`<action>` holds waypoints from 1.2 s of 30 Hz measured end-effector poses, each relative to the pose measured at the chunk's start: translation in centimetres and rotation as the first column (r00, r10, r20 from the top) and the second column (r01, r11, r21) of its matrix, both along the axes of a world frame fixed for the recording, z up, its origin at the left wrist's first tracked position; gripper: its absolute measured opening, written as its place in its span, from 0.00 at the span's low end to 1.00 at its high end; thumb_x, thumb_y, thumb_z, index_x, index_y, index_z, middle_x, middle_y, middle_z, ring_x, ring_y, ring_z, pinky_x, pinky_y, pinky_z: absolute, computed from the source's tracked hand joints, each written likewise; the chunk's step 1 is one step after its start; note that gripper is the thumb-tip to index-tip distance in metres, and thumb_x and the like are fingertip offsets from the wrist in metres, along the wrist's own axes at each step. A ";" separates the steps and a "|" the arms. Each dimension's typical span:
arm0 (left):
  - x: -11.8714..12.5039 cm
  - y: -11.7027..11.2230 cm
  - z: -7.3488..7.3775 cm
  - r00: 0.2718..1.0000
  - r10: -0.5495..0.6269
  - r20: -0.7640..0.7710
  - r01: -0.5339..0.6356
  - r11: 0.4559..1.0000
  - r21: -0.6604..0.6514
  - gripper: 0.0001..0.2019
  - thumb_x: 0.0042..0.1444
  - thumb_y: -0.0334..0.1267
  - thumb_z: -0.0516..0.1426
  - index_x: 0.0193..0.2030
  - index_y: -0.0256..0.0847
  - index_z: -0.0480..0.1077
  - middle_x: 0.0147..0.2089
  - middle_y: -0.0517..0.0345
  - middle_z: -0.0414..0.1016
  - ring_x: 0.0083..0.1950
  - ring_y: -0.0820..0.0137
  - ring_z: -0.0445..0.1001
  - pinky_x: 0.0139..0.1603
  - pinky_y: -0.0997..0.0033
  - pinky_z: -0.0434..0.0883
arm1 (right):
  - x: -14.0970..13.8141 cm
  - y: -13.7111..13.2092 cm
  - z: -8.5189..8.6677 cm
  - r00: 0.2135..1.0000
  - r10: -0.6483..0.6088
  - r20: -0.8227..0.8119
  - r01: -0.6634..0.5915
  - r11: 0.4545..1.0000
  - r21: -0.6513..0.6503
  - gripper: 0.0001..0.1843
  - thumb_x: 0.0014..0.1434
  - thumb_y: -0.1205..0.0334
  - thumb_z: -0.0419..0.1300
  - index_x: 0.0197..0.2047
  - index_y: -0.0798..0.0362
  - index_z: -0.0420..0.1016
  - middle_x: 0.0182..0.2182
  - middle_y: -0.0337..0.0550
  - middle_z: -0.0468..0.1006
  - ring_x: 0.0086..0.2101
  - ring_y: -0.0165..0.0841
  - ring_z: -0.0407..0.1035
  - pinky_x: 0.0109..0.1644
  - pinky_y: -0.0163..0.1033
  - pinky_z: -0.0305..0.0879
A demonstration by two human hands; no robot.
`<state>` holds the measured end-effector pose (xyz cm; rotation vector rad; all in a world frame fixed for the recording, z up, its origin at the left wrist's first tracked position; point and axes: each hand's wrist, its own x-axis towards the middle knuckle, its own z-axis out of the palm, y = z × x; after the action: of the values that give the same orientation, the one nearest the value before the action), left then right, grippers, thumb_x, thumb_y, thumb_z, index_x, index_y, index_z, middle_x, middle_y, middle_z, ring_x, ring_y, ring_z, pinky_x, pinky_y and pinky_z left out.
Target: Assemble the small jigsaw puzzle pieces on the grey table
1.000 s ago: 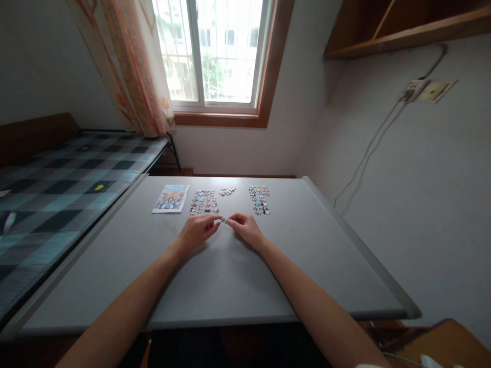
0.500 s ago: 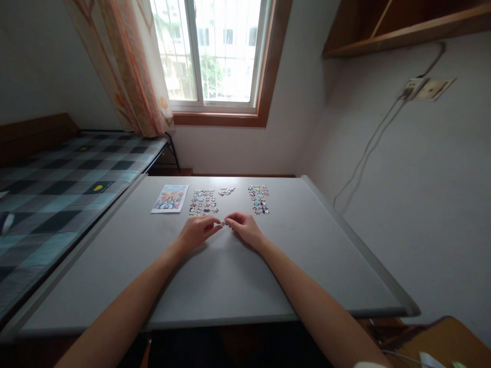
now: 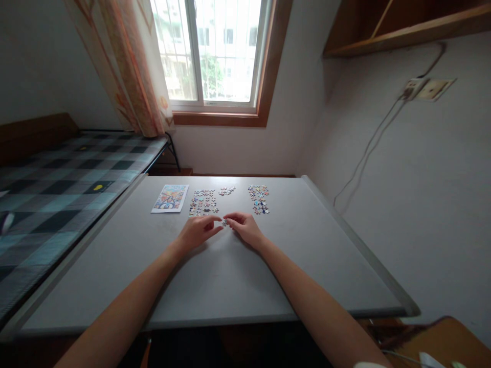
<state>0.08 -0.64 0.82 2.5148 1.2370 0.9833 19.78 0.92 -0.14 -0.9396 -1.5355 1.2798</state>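
Note:
A small puzzle piece (image 3: 224,223) is pinched between the thumb and fingertips of my right hand (image 3: 245,228), just above the table. Close on its left is my left hand (image 3: 199,229), whose thumb and index finger stand apart with a gap between them. Beyond my left hand lie loose puzzle pieces (image 3: 204,200) in rough rows. A smaller cluster of pieces (image 3: 227,190) is further back, and another group of pieces (image 3: 259,198) rests beyond my right hand.
A printed picture sheet (image 3: 170,199) lies on the grey-white table (image 3: 226,286) at the left. Beside the table stands a bed with a checked cover (image 3: 76,179). Cables (image 3: 364,153) hang from a wall socket at the right, below a wooden shelf (image 3: 402,38).
My left thumb and index finger have parted from the puzzle piece. The piece shows more of its face now in my right hand. The other pieces have not moved.

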 end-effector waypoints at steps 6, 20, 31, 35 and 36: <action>0.1 0.0 -0.1 0.998 -0.021 -0.054 0.019 0.999 -0.029 0.16 0.56 0.42 0.58 0.51 0.43 0.71 0.25 0.64 0.70 0.24 0.78 0.64 0.29 0.79 0.63 | 0.0 -0.3 0.1 0.988 0.078 -0.131 -0.081 0.997 -0.015 0.34 0.47 0.60 0.66 0.58 0.51 0.64 0.28 0.37 0.74 0.28 0.27 0.66 0.33 0.33 0.63; 0.2 -0.1 0.2 0.998 -0.016 -0.067 0.014 0.999 -0.040 0.14 0.56 0.42 0.58 0.49 0.42 0.73 0.25 0.63 0.72 0.23 0.77 0.65 0.28 0.79 0.63 | 0.0 -0.4 0.4 0.984 0.078 -0.162 -0.086 0.995 -0.046 0.38 0.45 0.63 0.66 0.60 0.51 0.60 0.28 0.36 0.74 0.27 0.27 0.66 0.33 0.33 0.62; 0.3 -0.3 0.5 0.999 -0.005 -0.041 0.007 0.999 0.031 0.09 0.60 0.38 0.54 0.40 0.40 0.75 0.27 0.60 0.74 0.24 0.78 0.66 0.28 0.79 0.62 | 0.1 -0.2 0.0 0.972 0.070 -0.224 -0.092 0.992 -0.088 0.37 0.44 0.60 0.68 0.57 0.52 0.63 0.27 0.35 0.74 0.28 0.27 0.66 0.34 0.34 0.61; 0.2 -0.2 0.7 0.998 -0.016 -0.053 0.020 0.997 0.079 0.10 0.61 0.38 0.53 0.38 0.40 0.75 0.28 0.59 0.75 0.24 0.78 0.66 0.28 0.79 0.62 | 0.1 0.0 0.0 0.982 0.059 -0.180 -0.071 0.995 -0.064 0.32 0.45 0.58 0.68 0.54 0.53 0.67 0.28 0.37 0.75 0.27 0.27 0.66 0.33 0.34 0.61; 0.2 -0.2 0.8 0.999 -0.006 -0.047 0.010 0.996 0.094 0.10 0.61 0.39 0.52 0.39 0.40 0.75 0.28 0.59 0.75 0.24 0.78 0.66 0.28 0.79 0.62 | 0.1 0.0 0.0 0.986 0.041 -0.162 -0.052 0.997 -0.064 0.29 0.46 0.57 0.67 0.52 0.53 0.69 0.27 0.37 0.75 0.27 0.26 0.65 0.32 0.33 0.61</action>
<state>0.27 -0.86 1.57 2.6263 1.2199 1.0088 19.87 0.92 -0.15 -0.8257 -1.4032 1.4133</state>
